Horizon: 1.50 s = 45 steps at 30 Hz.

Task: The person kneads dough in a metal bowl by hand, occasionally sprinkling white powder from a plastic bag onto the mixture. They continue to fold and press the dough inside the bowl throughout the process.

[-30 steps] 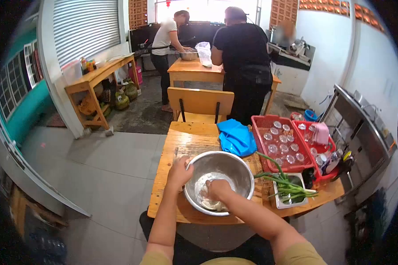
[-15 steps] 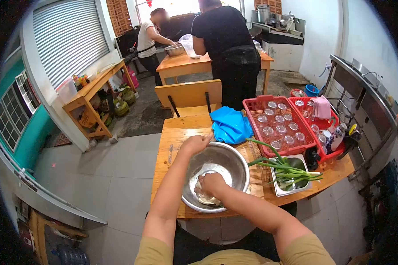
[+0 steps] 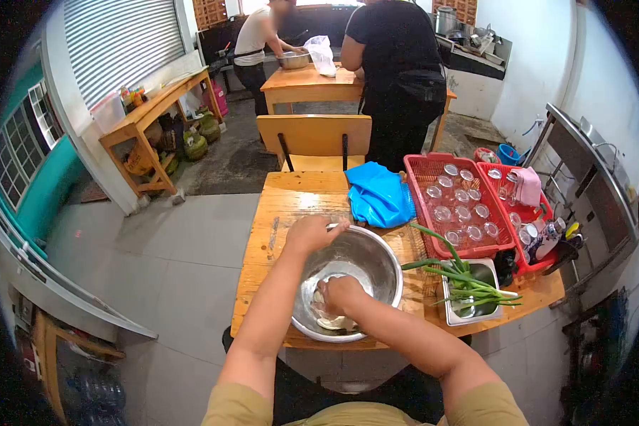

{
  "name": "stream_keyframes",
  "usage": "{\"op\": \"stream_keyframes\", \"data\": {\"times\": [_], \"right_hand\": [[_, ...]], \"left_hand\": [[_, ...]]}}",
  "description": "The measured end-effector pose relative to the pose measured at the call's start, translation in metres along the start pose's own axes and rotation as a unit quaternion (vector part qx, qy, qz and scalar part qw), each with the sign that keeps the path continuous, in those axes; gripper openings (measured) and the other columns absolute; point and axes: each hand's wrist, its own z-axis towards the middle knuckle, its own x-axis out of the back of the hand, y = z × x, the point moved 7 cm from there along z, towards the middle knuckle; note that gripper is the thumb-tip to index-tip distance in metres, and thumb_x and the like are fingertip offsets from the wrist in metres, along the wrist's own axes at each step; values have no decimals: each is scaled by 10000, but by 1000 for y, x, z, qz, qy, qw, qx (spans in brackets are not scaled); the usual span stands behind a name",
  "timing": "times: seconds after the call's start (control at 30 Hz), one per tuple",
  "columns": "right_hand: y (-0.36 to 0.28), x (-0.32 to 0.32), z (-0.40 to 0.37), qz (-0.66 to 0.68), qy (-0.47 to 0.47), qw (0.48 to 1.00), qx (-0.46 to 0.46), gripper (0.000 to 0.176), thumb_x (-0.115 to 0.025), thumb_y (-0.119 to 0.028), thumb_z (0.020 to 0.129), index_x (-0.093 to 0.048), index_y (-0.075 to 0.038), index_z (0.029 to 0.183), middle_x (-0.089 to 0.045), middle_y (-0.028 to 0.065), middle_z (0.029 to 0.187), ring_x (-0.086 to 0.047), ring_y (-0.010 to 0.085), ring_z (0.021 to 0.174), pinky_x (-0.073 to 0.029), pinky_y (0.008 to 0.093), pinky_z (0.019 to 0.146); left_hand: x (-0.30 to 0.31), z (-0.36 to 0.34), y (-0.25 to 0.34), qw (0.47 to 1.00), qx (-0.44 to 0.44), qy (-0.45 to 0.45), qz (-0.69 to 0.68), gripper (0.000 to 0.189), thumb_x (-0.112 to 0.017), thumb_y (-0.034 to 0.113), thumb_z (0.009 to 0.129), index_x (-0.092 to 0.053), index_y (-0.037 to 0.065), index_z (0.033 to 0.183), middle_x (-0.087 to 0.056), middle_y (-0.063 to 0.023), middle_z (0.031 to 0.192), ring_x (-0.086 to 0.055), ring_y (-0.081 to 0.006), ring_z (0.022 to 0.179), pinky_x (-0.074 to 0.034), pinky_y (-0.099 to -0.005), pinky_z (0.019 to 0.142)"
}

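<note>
A wide metal mixing bowl [image 3: 383, 266] rests on the wooden table before me. My left hand [image 3: 314, 236] grips its far-left rim, thumb and fingers closed over the edge. Down inside the bowl, my right hand [image 3: 341, 294] is curled into a lump of pale dough [image 3: 334, 323], knuckles turned down. White floury residue coats the bowl's bottom around the dough. Part of the dough is hidden under the right hand. Just beyond the bowl lies a crumpled blue plastic bag [image 3: 378, 195].
Green onions [image 3: 468, 284] lie across a steel pan [image 3: 479, 316] on the right. Behind it stand a red crate [image 3: 426, 167] of upturned glasses and a red basket [image 3: 545, 206] with a pink cloth [image 3: 527, 186]. A chair [image 3: 314, 135] and two people at another table [image 3: 312, 82] are farther back.
My right hand is still in the dough, with its fingers slightly shifted. The left hand keeps hold of the rim. The camera view has tilted and shifted slightly.
</note>
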Motion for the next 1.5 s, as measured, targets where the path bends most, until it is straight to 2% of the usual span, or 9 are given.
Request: {"op": "stream_keyframes", "data": {"times": [0.1,0.13,0.17,0.47,0.63,0.97,1.17,1.23,1.5], "right_hand": [[0,1,-2,-12,11,1000,4,599,-617,-570,921,-631,-80,1266,-725,194,1034,-721,372,915,-569,485,804],[1,2,-2,-8,62,998,18,563,-656,-509,895,-658,-61,1237,-738,182,918,-733,364,868,-582,471,763],[3,0,1,-13,61,998,18,563,-656,-509,895,-658,-61,1237,-738,182,918,-733,364,868,-582,471,763],[0,4,-3,-13,21,1000,3,599,-651,-548,885,-646,-92,1272,-730,217,1041,-728,377,938,-581,489,823],[4,-2,-1,-42,6,999,26,650,-715,-522,809,-635,-97,1294,-733,210,1047,-725,390,935,-583,482,815],[-2,10,-6,-26,-6,999,21,588,-789,-374,766,-602,-55,1223,-727,199,976,-711,408,885,-547,520,760],[-2,4,-4,-23,-2,999,36,599,-779,-437,777,-605,-48,1199,-725,203,992,-707,416,903,-546,521,766],[-1,1,-2,-37,-19,998,43,696,-676,-602,844,-609,-46,1257,-727,220,1043,-713,416,940,-558,520,798],[-2,7,-10,-11,3,1000,22,664,-655,-605,865,-612,-42,1214,-723,216,1022,-709,414,919,-553,520,793]], "left_hand": [[6,-1,-2,999,5,27,-27,759,-463,771,910,-793,102,1048,-738,-223,1036,-694,-415,1016,-536,-517,904],[6,-2,-3,999,2,29,-33,762,-479,778,897,-795,100,1042,-740,-220,1037,-696,-413,1011,-536,-515,907],[7,-2,-4,999,-1,30,-40,765,-496,785,885,-796,99,1035,-741,-216,1038,-698,-411,1007,-537,-513,910],[12,-10,-10,998,25,37,-53,757,-549,800,843,-806,105,998,-741,-223,1010,-712,-394,977,-552,-496,897],[15,-14,-17,994,28,77,-68,731,-562,780,850,-806,109,1004,-743,-219,1003,-712,-388,977,-558,-490,890],[15,-31,-24,990,20,131,-53,678,-542,720,904,-788,98,1014,-750,-195,1007,-714,-375,977,-568,-495,862],[14,-33,-31,987,24,137,-77,656,-564,702,898,-784,92,999,-748,-194,1017,-710,-375,999,-559,-493,889],[10,-30,-32,987,21,138,-77,647,-568,693,900,-783,90,987,-748,-196,1012,-710,-376,997,-559,-492,890],[12,-29,-28,987,22,137,-80,638,-563,658,919,-780,63,997,-743,-209,1014,-712,-384,988,-562,-492,889]]}}
